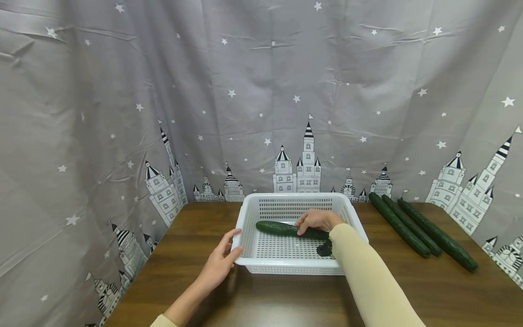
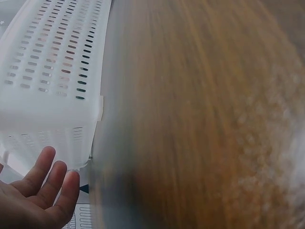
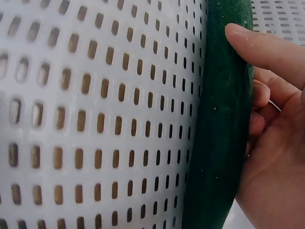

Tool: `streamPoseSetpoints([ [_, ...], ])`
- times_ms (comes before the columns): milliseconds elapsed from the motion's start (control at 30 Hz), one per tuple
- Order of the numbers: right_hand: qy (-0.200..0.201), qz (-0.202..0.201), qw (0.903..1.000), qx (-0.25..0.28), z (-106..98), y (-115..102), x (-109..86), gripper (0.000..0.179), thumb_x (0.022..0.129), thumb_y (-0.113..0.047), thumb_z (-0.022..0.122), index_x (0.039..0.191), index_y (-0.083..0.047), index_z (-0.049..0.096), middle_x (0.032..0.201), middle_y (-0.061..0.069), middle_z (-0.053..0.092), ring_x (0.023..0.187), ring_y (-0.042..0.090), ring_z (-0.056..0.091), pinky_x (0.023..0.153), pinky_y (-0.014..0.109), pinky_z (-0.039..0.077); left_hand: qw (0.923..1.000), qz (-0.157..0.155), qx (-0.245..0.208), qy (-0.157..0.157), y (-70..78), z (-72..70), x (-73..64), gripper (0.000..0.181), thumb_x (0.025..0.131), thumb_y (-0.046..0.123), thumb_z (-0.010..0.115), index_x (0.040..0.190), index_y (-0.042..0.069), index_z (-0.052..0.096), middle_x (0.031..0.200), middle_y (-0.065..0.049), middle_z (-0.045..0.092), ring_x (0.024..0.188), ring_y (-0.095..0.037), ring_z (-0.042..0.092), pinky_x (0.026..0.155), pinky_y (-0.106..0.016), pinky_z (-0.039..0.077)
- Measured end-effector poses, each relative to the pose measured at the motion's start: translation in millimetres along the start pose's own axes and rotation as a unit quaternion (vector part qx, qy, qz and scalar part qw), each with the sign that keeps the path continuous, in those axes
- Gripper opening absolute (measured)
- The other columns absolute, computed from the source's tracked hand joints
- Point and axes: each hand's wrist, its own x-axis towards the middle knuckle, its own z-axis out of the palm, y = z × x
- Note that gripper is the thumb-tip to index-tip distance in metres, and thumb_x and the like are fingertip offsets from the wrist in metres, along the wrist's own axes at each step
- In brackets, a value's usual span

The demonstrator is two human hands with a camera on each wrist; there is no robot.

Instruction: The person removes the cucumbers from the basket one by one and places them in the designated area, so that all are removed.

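Note:
A white plastic basket (image 1: pixel 294 268) with slotted walls stands on the wooden table. In it lies a dark green cucumber (image 1: pixel 275 228), running left to right. My right hand (image 1: pixel 316 220) holds this cucumber near its middle; the right wrist view shows the thumb against one side of the cucumber (image 3: pixel 221 119) and curled fingertips at the other edge. My left hand (image 1: pixel 218 261) touches the basket's left rim near the front corner. In the left wrist view, its visible fingers (image 2: pixel 66 195) are loosely extended beside the basket wall (image 2: pixel 47 62); the thumb is hidden there.
On the table's right side lie three more cucumbers (image 1: pixel 437 236), side by side and slanting toward me. A small black object (image 1: pixel 324 248) shows beside my right wrist, over the basket floor. Behind the table (image 1: pixel 192 222) hangs a grey curtain (image 1: pixel 253 81) printed with stars and castles.

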Motion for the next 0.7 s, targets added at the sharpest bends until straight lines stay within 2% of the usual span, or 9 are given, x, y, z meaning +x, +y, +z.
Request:
streamPoseSetpoints([
  [400,0.02,0.017,0.9996,0.008,1.0,-1.0,-0.9,0.046,0.081,-0.01,0.08,0.125,-0.004,0.07,0.148,0.017,0.053,0.143,0.038,0.04,0.117,0.052,0.031,1.0,-0.002,-0.001,-0.001,-0.5,0.4,-0.5,0.049,0.101,0.026,0.062,0.147,0.031,0.046,0.117,-0.013,0.065,0.089,-0.019,0.06,0.07,-0.032,0.047],
  [700,0.033,0.0,0.9994,-0.007,3.2,-1.4,-1.9,0.047,0.077,-0.01,0.083,0.123,-0.002,0.071,0.14,0.015,0.061,0.134,0.034,0.051,0.113,0.048,0.038,1.0,0.0,0.004,0.002,-0.3,0.7,-0.2,0.048,0.101,0.025,0.062,0.146,0.031,0.047,0.117,-0.013,0.066,0.088,-0.019,0.06,0.069,-0.032,0.047],
])
